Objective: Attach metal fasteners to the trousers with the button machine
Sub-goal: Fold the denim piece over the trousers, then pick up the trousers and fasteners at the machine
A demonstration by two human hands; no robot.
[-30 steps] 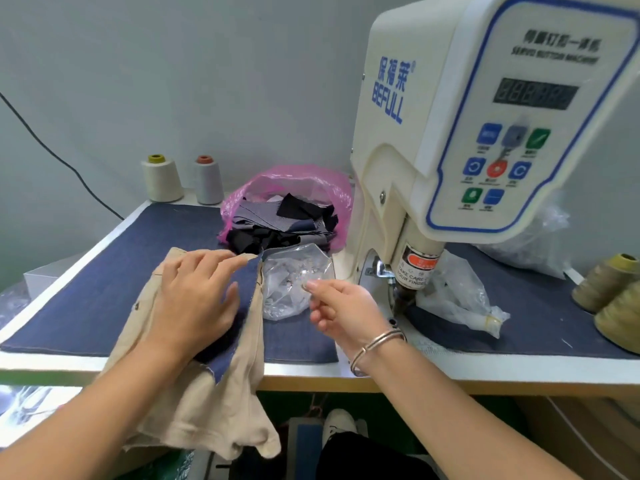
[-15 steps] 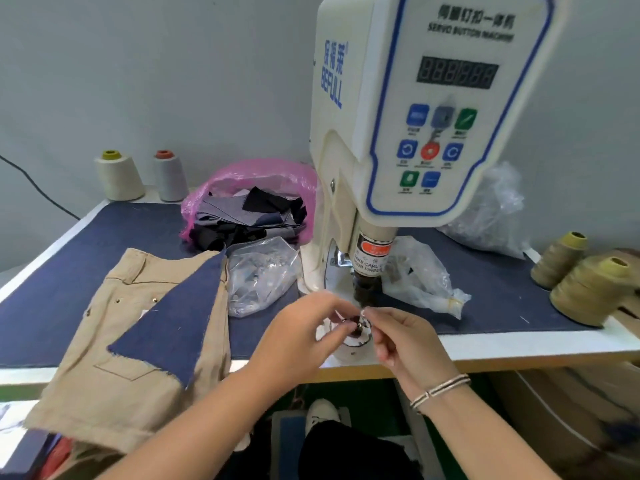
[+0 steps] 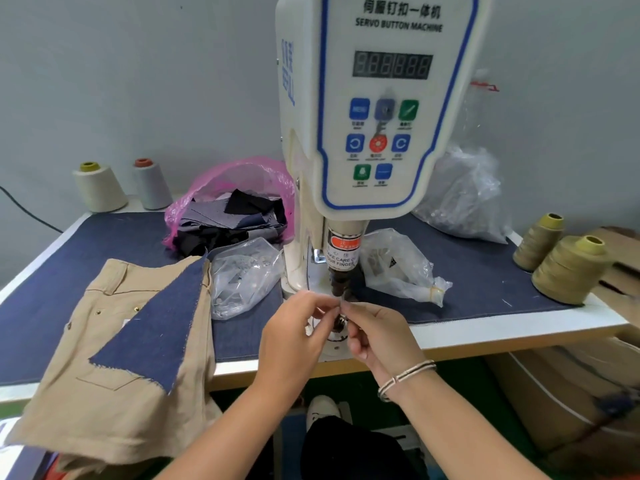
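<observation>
While the button machine stands at the table's near edge, the tan trousers lie flat to its left, overhanging that edge (well apart from both hands). Left hand and right hand meet fingertip to fingertip beneath the punch, pinching a small metal fastener.

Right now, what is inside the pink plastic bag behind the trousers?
The pink plastic bag holds a heap of dark fabric offcuts, black and grey-blue pieces spilling out of its open mouth. Whatever lies under that heap or deeper in the bag is covered.
</observation>
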